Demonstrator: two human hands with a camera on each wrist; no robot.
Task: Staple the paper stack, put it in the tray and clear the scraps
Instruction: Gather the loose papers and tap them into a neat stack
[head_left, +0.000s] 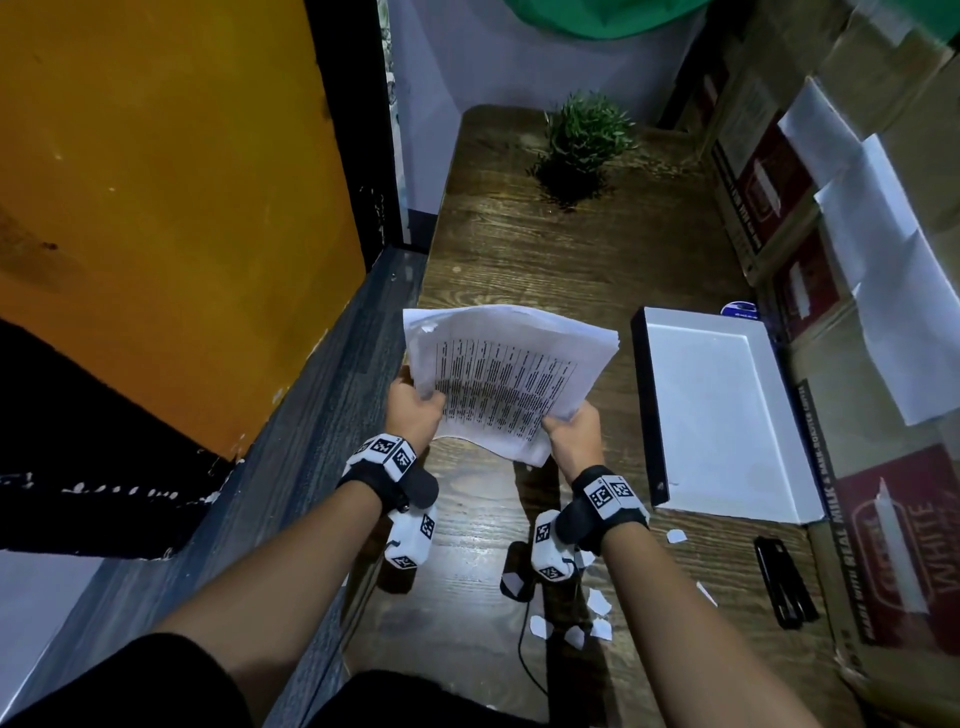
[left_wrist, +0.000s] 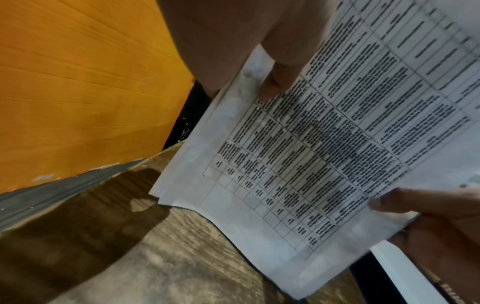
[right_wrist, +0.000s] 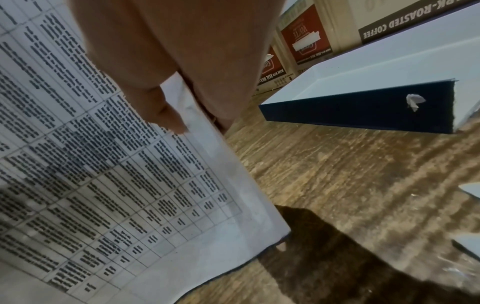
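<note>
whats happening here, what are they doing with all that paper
A person holds a paper stack above a wooden table, the left hand gripping one edge and the right hand the other, thumbs on the printed top sheet. The white tray to the right holds no papers yet. A black stapler lies untouched near the table's right edge, and torn paper scraps are scattered on the near part of the table. Whether the stack is stapled cannot be told.

Tray (head_left: 727, 415) R of paper stack (head_left: 509, 379); scraps (head_left: 597, 603) nearer.
</note>
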